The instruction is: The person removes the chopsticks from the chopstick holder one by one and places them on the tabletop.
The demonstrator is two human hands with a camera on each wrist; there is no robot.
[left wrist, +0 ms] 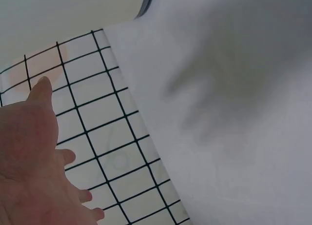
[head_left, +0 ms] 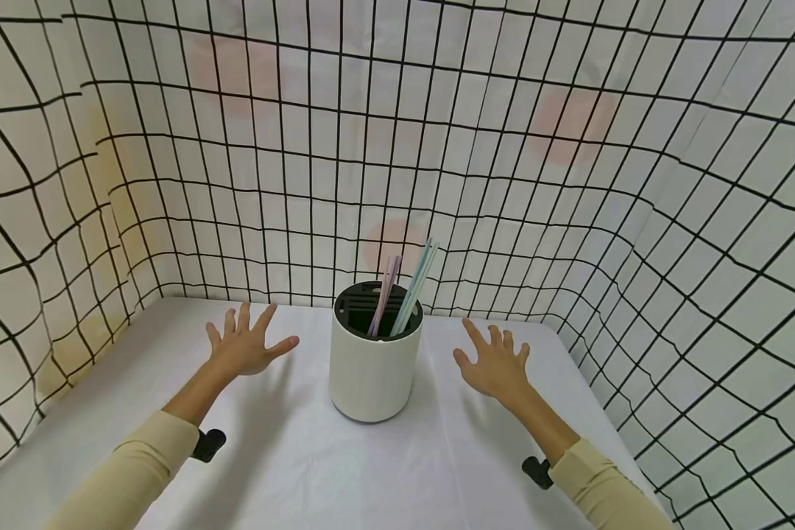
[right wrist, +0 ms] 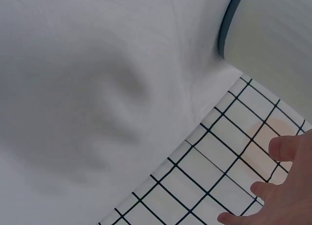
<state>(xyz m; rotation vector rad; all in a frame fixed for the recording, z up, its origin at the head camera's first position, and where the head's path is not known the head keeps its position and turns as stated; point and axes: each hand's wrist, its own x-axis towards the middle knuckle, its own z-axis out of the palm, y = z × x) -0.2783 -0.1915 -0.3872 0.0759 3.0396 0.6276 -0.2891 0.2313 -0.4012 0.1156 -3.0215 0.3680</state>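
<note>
A white round holder [head_left: 373,379] with a black slotted top stands upright on the table, between my two hands. Thin pink and purple sticks [head_left: 386,296] and light blue and pale green sticks [head_left: 415,288] lean out of its top. To its left, my left hand [head_left: 244,347] hovers above the cloth with fingers spread, holding nothing. On the other side, my right hand [head_left: 495,364] is likewise spread and bare, apart from the holder. The wrist views show the holder's lower wall [left wrist: 68,20] near the left hand and its side [right wrist: 273,49] near the right hand.
White cloth covers the table [head_left: 384,478]. A black grid net [head_left: 397,147] rises along the back and both sides, with white sheeting bearing faint coloured spots behind it. Small black devices [head_left: 208,445] sit at both wrists.
</note>
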